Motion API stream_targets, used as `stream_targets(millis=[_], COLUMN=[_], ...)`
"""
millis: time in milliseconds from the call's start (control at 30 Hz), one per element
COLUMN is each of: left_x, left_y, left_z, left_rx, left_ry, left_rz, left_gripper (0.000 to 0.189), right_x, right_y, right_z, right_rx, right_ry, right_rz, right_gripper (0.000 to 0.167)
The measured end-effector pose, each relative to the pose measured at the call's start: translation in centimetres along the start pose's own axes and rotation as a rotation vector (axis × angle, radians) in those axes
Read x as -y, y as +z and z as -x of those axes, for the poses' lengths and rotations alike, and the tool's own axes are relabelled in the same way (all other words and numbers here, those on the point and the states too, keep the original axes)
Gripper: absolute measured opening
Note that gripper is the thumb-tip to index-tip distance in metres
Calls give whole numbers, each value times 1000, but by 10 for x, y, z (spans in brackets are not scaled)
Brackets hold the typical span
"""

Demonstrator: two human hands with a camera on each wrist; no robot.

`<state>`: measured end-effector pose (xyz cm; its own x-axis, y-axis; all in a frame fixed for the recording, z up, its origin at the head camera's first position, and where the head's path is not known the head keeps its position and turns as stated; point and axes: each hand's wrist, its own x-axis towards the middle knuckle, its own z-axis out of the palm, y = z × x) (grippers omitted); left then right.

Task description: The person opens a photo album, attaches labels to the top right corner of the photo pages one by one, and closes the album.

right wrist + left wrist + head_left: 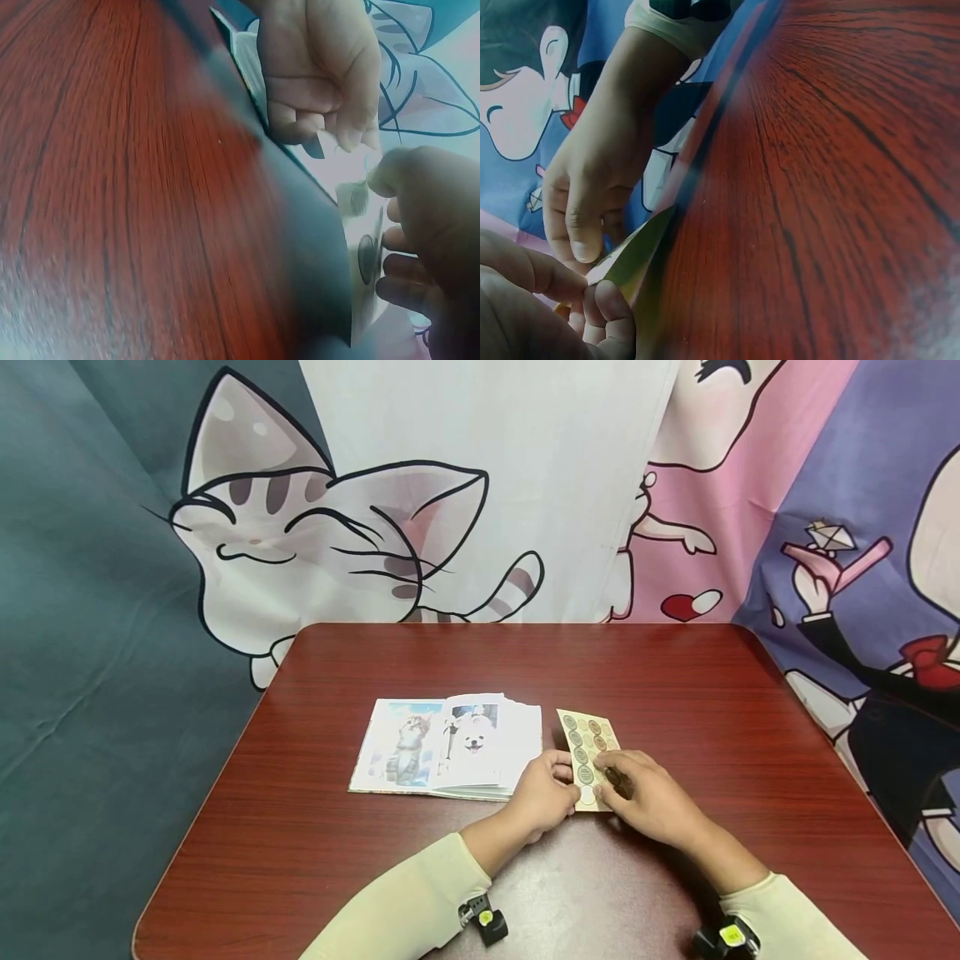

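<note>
A cream sheet of round brown-and-green stickers point(577, 739) stands tilted above the table, right of an open picture book point(521, 731). With thumb and fingers, my left hand point(542, 793) pinches the sheet's lower left edge, close to the book's corner. My right hand point(652, 797) has its thumb and forefinger on the sheet's right part, its other fingers curled. A pale blank circle shows low in the left column. The right hand hides the lower right stickers; whether it pinches a single sticker is unclear. In the right wrist view, the sheet point(360, 300) runs between both hands.
The book's pages show a kitten picture point(408, 747) and a white dog picture point(472, 739). Beneath lies a reddish-brown wooden table point(337, 860). A cartoon-printed cloth point(480, 427) hangs behind it. Each sleeve carries a small black wrist device point(487, 922).
</note>
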<state>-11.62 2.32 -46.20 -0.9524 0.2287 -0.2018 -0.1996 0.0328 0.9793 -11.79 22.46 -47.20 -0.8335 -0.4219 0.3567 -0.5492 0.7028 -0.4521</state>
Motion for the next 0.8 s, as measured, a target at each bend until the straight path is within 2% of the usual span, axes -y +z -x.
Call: stream_targets(millis=[233,500,800], left_x=[1,4,4], left_y=[-1,0,2], left_z=[-1,-2,-1], left_rx=[17,33,45], left_ry=[27,41,79], left_rz=[-30,-33,-47], left_gripper=[48,51,54], right_x=[5,8,10], right_y=[2,5,6], right_z=[-4,-8,-9], right_rx=[-115,-141,-163], right_ry=[-15,30,33], right_rz=[-19,-27,-18], right_gripper=[18,18,18])
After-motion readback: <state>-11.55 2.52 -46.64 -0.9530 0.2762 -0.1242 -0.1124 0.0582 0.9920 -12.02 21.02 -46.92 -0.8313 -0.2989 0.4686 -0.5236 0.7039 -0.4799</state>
